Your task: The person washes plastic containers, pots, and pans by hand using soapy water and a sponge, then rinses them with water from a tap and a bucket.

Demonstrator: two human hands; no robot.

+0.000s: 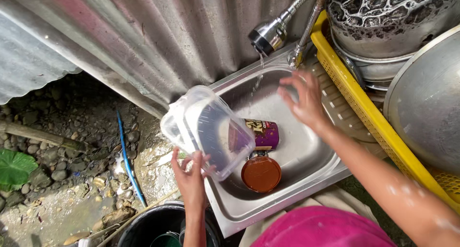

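Observation:
My left hand [191,176] grips the near edge of a clear plastic container [211,127], tilted over the left side of a steel sink [311,160]. My right hand [304,101] hovers open above the sink's far part, fingers spread, close to the thin stream of water falling from a flexible chrome faucet head [268,35]. A purple cup [261,134] lies on its side in the sink bottom, partly behind the container. Next to it sits a round brown lid or bowl [261,174].
A yellow plastic rack [364,108] at the right holds a large blackened pot [388,17] and a metal lid [426,103]. Corrugated metal sheeting [143,31] stands behind the sink. A black bucket [158,225] stands below, on stony ground with a blue hose [127,156].

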